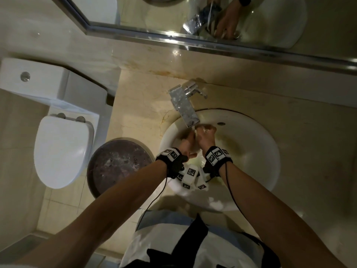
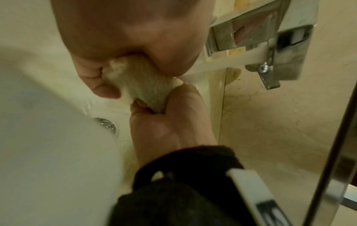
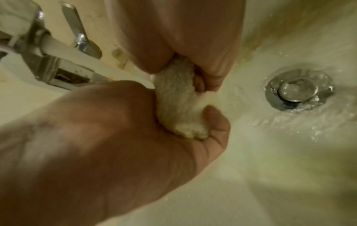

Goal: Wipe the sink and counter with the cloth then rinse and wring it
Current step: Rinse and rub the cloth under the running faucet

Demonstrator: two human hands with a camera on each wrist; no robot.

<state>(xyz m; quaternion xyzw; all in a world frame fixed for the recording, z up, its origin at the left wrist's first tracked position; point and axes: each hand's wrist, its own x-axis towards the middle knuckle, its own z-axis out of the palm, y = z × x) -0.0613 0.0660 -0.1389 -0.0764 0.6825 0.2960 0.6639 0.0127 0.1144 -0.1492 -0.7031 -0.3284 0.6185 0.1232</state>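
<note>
Over the white sink (image 1: 251, 151), under the chrome faucet (image 1: 185, 105), both hands hold a wet, cream-coloured cloth (image 1: 195, 131) twisted into a short roll. My left hand (image 1: 186, 141) grips one end and my right hand (image 1: 206, 135) grips the other, fists close together. In the left wrist view the left hand (image 2: 115, 38) clenches the cloth (image 2: 139, 85) from above, and the right hand (image 2: 173, 122) holds it from below. The right wrist view shows the cloth (image 3: 173, 104) between the right hand (image 3: 193, 38) and the left hand (image 3: 115, 137), with water running around the drain (image 3: 298, 90).
A beige marble counter (image 1: 309, 132) surrounds the sink, and a mirror (image 1: 212, 16) hangs behind it. The faucet lever (image 1: 201, 91) stands at the back. A white toilet (image 1: 61, 147) and a dark round bin (image 1: 119, 165) are on the left.
</note>
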